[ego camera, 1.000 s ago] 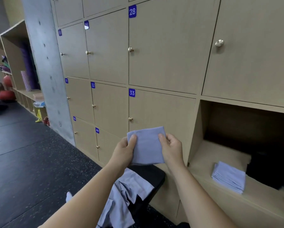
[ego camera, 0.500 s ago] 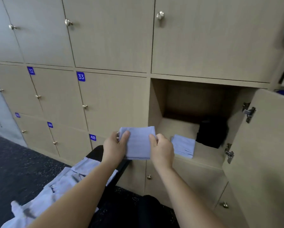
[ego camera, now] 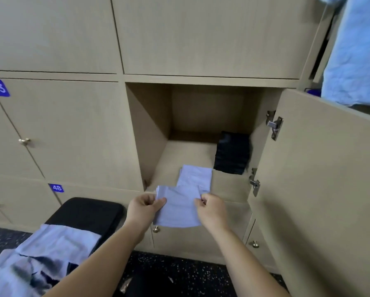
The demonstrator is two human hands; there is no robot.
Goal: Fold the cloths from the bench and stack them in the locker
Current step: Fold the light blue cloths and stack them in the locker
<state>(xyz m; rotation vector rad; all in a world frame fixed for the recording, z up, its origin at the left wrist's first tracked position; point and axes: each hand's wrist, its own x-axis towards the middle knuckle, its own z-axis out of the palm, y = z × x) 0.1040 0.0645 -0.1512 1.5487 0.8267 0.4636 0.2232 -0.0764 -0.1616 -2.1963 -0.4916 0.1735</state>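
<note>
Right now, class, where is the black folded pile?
In the head view, the black folded pile sits inside the open locker, back right, just behind and right of the light blue stack.

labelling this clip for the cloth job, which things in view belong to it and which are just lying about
Part of the job:
folded cloth, gripped by the left hand and right hand
pale stack in the open locker
unfolded cloths on the bench

Just lying about:
black bundle at the locker's back right
blue fabric hanging top right
closed locker 33
</note>
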